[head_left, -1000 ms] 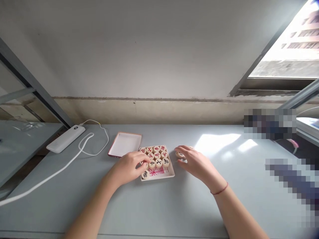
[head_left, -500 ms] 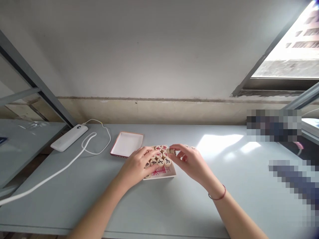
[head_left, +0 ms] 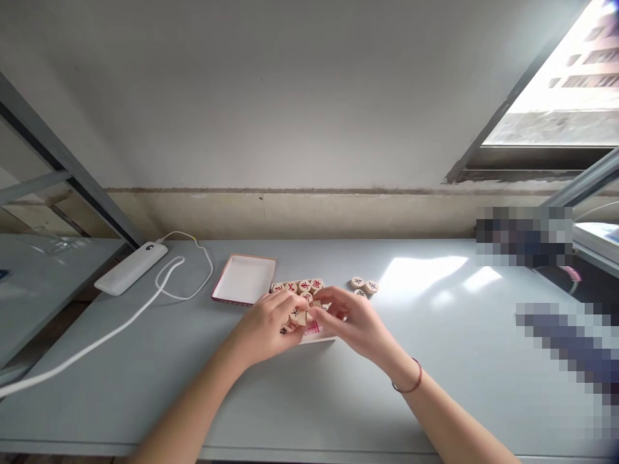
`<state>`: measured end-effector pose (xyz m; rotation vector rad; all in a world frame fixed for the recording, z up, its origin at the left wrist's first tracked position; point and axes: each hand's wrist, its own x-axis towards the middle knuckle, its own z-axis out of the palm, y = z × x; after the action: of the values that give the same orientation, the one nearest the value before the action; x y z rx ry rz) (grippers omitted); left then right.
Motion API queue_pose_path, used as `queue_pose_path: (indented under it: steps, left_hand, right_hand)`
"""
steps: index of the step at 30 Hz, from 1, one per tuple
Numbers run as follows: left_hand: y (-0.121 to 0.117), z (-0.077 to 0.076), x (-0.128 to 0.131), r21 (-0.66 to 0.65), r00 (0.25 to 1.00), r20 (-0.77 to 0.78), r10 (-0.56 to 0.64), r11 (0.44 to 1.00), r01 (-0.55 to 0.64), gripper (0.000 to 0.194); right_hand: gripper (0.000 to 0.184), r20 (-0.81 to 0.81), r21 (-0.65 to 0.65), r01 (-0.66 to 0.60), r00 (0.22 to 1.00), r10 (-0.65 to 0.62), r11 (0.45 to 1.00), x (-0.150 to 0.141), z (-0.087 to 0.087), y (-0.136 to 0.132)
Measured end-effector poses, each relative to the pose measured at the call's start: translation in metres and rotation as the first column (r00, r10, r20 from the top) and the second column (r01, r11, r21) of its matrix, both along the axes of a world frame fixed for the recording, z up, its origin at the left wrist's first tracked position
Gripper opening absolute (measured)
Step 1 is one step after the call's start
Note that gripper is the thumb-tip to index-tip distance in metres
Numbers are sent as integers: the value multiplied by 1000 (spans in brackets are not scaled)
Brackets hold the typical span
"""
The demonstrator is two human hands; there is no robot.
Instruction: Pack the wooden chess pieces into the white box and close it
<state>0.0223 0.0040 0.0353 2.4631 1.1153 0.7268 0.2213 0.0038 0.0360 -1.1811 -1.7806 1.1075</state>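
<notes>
Wooden game pieces point(head_left: 304, 286) sit packed in a shallow tray point(head_left: 320, 339) mid-frame on the table point(head_left: 411, 399); the left hand point(head_left: 264, 327) and right hand point(head_left: 352, 319) meet over it, fingers curled among the pieces, any grip hidden; three loose pieces point(head_left: 358, 282) lie just right; a white box lid point(head_left: 244, 279) lies left.

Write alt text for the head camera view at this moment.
The left hand and right hand meet over a shallow tray of round wooden xiangqi pieces on a grey table. Three loose pieces lie to the right of the tray, and a white, red-rimmed box lid lies to its left.
</notes>
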Motion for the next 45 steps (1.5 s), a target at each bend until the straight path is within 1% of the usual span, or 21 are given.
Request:
queue_pose_path:
  steps: [2,5,11,15,19,21,24,27,30,34,36,38,40,42,45]
  left_hand:
    - [-1,3,-3,-51,998,-39,-50,998,48,27]
    - [-1,3,-6,-88,995,-68,-77,994,71,27]
    - [-1,-3,-3,-54,986,-105,-133,990,128,26]
    - [0,-6,-2,-56,986,-100,-131,990,126,20]
    - [2,-7,-3,-73,985,-116,-126,990,118,12]
    - [3,-8,-4,-89,985,-124,-122,990,112,13]
    - [4,-9,-5,-97,985,-133,-112,990,100,20]
    - [4,-10,-6,-64,984,-147,-103,993,94,24]
    - [4,-12,-6,-27,982,-160,-98,995,95,25]
    - [2,-10,-7,-20,976,-200,-85,996,83,21]
    - [2,-5,-8,-30,973,-217,-73,997,68,25]
    - [2,0,-12,-43,972,-229,-45,998,36,36]
    - [3,4,-16,-47,972,-236,-6,999,-5,46]
    - [4,6,-20,-46,971,-238,20,998,-32,50]
    - [4,5,-21,-63,972,-235,10,998,-25,51]
  right_hand:
    - [29,-35,2,54,998,-54,999,4,1,3]
    - [32,-61,-4,91,994,-92,996,9,2,6]
    - [30,-28,29,69,997,-68,997,9,2,5]
    - [27,15,56,76,997,-77,996,8,2,3]
    - [28,47,68,66,996,-70,995,9,1,4]
    - [28,67,59,50,996,-54,997,9,2,3]
    - [27,106,48,6,994,-11,999,10,4,2]
    - [21,151,65,-46,988,36,997,10,6,1]
    - [16,193,74,-89,978,74,993,10,6,0]
    - [29,213,127,-193,963,164,973,8,5,-3]
    - [31,250,125,-238,947,201,963,6,6,-6]
    - [28,310,127,-252,929,203,959,3,6,-9]
    - [21,384,150,-250,906,176,957,0,6,-11]
    - [16,458,172,-247,877,144,954,-3,4,-12]
    - [9,533,188,-269,835,132,945,-7,0,-12]
